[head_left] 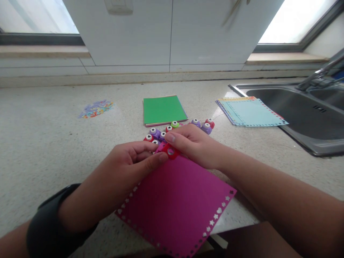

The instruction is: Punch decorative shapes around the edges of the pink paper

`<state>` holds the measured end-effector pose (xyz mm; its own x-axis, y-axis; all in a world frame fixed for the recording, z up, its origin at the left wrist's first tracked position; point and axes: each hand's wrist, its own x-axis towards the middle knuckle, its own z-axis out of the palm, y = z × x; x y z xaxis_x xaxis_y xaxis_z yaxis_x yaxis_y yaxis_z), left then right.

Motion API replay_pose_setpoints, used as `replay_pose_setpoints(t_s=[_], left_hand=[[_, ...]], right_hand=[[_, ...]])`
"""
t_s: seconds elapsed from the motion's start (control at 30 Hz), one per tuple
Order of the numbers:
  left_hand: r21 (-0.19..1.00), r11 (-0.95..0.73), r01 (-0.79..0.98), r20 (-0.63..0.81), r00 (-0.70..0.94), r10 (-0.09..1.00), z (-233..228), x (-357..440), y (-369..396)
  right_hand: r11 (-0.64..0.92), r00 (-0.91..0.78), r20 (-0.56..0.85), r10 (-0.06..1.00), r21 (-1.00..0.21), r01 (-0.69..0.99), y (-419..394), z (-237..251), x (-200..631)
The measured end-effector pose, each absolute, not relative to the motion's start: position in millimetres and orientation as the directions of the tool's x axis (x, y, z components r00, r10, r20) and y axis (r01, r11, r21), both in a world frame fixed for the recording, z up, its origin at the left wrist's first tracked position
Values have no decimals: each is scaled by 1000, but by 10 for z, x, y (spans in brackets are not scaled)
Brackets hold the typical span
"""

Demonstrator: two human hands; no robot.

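Note:
A magenta paper sheet (177,202) with small shapes punched along its edges lies at the near edge of the counter. My left hand (126,168) pinches its far corner between thumb and fingers. My right hand (192,143) grips a small red craft punch (171,151) that sits on that same corner. Just behind my hands lie several more small punches (161,134) in purple, red and green, partly hidden by my fingers.
A green paper stack (162,109) lies further back. To the right is a pile of light blue punched sheets (251,111), beside a steel sink (303,111) with a faucet (319,73). A heap of coloured paper bits (96,108) sits at the left.

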<state>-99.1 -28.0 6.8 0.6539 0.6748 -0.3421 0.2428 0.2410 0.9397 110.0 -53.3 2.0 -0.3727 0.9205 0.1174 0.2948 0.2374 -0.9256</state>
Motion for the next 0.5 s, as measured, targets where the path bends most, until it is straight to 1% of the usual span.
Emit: replay_pose_setpoints(t_s=[0.13,0.37,0.5], left_hand=[[930,297,218,-364,665,652,65,-1000,-288],[869,478,129,-419,708,569,11,-1044,-297],[844,524,119,-432,729,531,28,-1026,-290]], right_hand=[[224,-387,104,916,-933,280,-534,22,1091],[282,-409,146,901,-913,295,-525,12,1076],[302,-425,164,890,-910,282,-511,2,1062]])
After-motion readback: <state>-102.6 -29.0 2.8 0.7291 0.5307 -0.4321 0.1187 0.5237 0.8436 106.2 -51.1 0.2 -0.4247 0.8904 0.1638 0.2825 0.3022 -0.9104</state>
